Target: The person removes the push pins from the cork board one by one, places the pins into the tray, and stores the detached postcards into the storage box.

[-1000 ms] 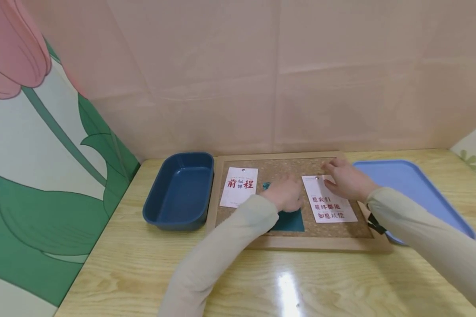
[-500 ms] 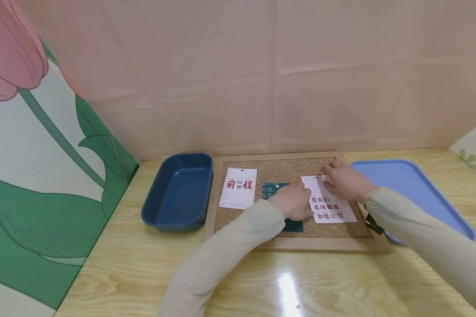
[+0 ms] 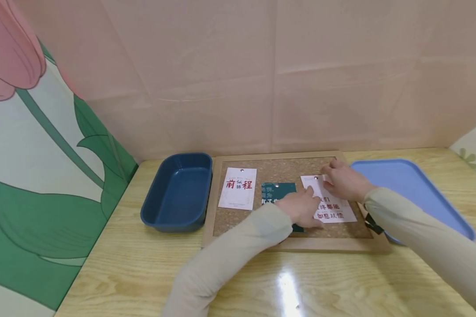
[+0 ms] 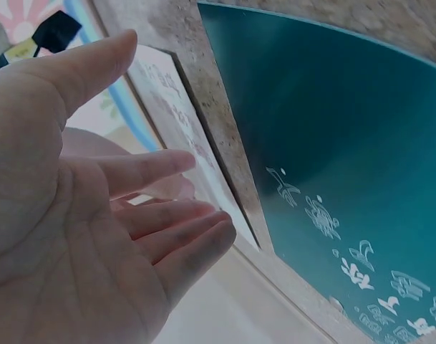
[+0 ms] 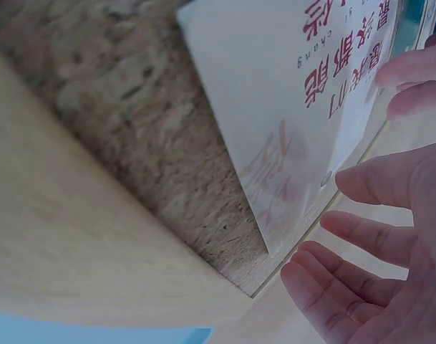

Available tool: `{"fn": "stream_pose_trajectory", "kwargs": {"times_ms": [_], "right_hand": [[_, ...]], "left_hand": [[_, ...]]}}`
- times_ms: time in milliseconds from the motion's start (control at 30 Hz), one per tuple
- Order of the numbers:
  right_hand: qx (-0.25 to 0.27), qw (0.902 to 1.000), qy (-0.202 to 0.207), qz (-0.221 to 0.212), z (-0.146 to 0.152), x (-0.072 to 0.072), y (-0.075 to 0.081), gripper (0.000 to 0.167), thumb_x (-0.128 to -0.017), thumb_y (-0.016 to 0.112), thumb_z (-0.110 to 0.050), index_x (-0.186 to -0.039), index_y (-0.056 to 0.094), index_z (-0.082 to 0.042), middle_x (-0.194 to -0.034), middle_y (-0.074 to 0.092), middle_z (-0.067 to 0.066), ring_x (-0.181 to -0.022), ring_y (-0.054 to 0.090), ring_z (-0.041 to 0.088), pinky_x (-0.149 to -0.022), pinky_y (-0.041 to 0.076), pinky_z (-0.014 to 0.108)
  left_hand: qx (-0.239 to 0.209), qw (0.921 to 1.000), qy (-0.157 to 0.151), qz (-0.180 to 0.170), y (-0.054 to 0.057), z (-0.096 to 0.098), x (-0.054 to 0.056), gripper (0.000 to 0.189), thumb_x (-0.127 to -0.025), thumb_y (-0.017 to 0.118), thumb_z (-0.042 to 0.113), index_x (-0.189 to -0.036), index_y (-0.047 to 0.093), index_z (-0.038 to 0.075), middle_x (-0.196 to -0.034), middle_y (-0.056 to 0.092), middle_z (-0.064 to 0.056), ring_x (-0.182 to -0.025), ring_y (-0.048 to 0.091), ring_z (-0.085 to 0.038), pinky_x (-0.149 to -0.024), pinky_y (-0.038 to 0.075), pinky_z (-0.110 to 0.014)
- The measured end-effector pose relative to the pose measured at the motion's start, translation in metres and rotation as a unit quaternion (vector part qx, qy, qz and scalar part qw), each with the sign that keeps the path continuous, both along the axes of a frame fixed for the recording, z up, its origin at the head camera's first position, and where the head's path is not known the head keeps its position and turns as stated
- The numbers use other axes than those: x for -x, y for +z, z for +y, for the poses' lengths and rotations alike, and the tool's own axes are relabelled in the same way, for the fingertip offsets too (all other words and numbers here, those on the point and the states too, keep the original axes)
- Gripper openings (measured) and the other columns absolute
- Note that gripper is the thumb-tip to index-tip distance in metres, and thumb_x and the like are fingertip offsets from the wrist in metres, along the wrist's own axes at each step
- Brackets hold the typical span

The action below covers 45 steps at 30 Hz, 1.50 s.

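Observation:
A framed corkboard (image 3: 287,169) lies on the table with several cards on it. My left hand (image 3: 301,208) spans the lower right of the teal card (image 3: 278,192) and the left edge of the right white card (image 3: 343,212), its fingers extended in the left wrist view. By the top of that white card, close to its silver pushpin (image 3: 316,178), my right hand (image 3: 344,179) has loosely bent fingers with nothing between them. Another white card (image 3: 236,198) with red and dark characters is pinned at the board's left. The teal card's own pin shows near its top edge.
To the left of the board stands a deep dark-blue tub (image 3: 211,193). A flat light-blue tray (image 3: 400,187) lies to the right, partly behind my right sleeve. Wood-grain table (image 3: 123,273) extends in front, and a pink cloth (image 3: 206,88) hangs behind.
My left hand has slid right from the teal card's upper part to the right white card's edge, uncovering the teal card's top and pin. My right hand stays about where it was.

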State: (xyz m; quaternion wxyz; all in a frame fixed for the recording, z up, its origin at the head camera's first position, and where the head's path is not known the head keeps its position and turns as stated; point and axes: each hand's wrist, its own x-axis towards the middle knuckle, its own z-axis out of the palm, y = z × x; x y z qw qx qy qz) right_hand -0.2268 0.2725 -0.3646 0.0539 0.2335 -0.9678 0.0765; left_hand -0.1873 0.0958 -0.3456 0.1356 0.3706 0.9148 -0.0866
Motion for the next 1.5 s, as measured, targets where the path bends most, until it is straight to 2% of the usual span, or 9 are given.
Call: {"fn": "stream_pose_trajectory", "kwargs": {"times_ms": [167,267,467,600,733,967,1133,1500], "right_hand": [[0.015,0.9997,-0.007,-0.021,0.0,0.002,-0.001,0.028,-0.087,0.063,-0.009,-0.111,0.064,0.006,-0.1,0.058,0.023,-0.088,0.057,0.034,-0.078,0.049,0.053],[0.028,0.9987,-0.016,-0.039,-0.002,0.004,-0.001,0.028,-0.089,0.062,-0.012,-0.11,0.064,0.006,-0.104,0.059,0.026,-0.09,0.058,0.035,-0.078,0.049,0.053],[0.038,0.9968,-0.034,-0.062,-0.008,0.009,-0.003,0.028,-0.087,0.062,-0.011,-0.109,0.065,0.007,-0.096,0.058,0.023,-0.079,0.056,0.028,-0.068,0.049,0.045],[0.049,0.9947,-0.045,-0.078,-0.01,0.011,-0.004,0.029,-0.087,0.062,-0.01,-0.109,0.064,0.009,-0.097,0.058,0.025,-0.08,0.055,0.029,-0.068,0.048,0.044],[0.071,0.9926,-0.044,-0.089,-0.01,0.014,-0.003,0.029,-0.087,0.061,-0.009,-0.109,0.064,0.01,-0.1,0.058,0.027,-0.085,0.057,0.035,-0.073,0.049,0.049],[0.114,0.9885,-0.03,-0.094,-0.005,0.015,-0.002,0.022,-0.086,0.064,-0.005,-0.103,0.068,0.009,-0.097,0.063,0.023,-0.087,0.062,0.037,-0.077,0.051,0.051],[0.135,0.9848,-0.04,-0.101,-0.005,0.014,-0.005,0.02,-0.087,0.063,-0.003,-0.103,0.069,0.008,-0.097,0.066,0.022,-0.088,0.064,0.036,-0.079,0.052,0.05],[0.156,0.9805,-0.069,-0.097,-0.006,0.022,-0.009,0.012,-0.085,0.065,-0.002,-0.092,0.07,0.005,-0.086,0.069,0.017,-0.078,0.064,0.028,-0.073,0.053,0.046]], "left_hand": [[0.01,0.9996,-0.003,-0.026,-0.001,0.004,-0.001,0.078,-0.086,0.054,0.065,-0.149,0.037,0.023,-0.155,0.03,-0.003,-0.14,0.033,-0.016,-0.109,0.036,-0.026],[0.006,0.9993,-0.005,-0.036,-0.001,0.006,-0.003,0.079,-0.085,0.055,0.065,-0.149,0.036,0.023,-0.154,0.031,-0.005,-0.14,0.032,-0.017,-0.109,0.036,-0.027],[-0.002,0.9998,0.007,-0.017,-0.005,0.01,-0.009,0.076,-0.084,0.058,0.064,-0.145,0.041,0.021,-0.142,0.042,-0.003,-0.128,0.042,-0.013,-0.1,0.044,-0.026],[0.002,0.9998,0.018,-0.012,-0.008,0.012,-0.011,0.077,-0.085,0.057,0.063,-0.146,0.04,0.02,-0.144,0.04,-0.005,-0.131,0.04,-0.015,-0.099,0.044,-0.026],[0.005,0.9996,0.024,-0.013,-0.008,0.013,-0.011,0.078,-0.086,0.056,0.063,-0.148,0.037,0.021,-0.149,0.035,-0.008,-0.137,0.034,-0.018,-0.103,0.042,-0.027],[0.005,0.9992,0.029,-0.026,-0.009,0.013,-0.012,0.08,-0.087,0.054,0.062,-0.152,0.028,0.023,-0.154,0.028,-0.01,-0.141,0.028,-0.019,-0.103,0.041,-0.026],[0.009,0.9983,0.04,-0.042,-0.011,0.014,-0.014,0.081,-0.089,0.052,0.062,-0.154,0.022,0.025,-0.158,0.019,-0.011,-0.145,0.021,-0.019,-0.107,0.038,-0.026],[-0.007,0.9981,0.041,-0.045,-0.012,0.012,-0.013,0.08,-0.089,0.053,0.061,-0.153,0.023,0.024,-0.159,0.018,-0.011,-0.146,0.02,-0.021,-0.106,0.038,-0.027]]}}
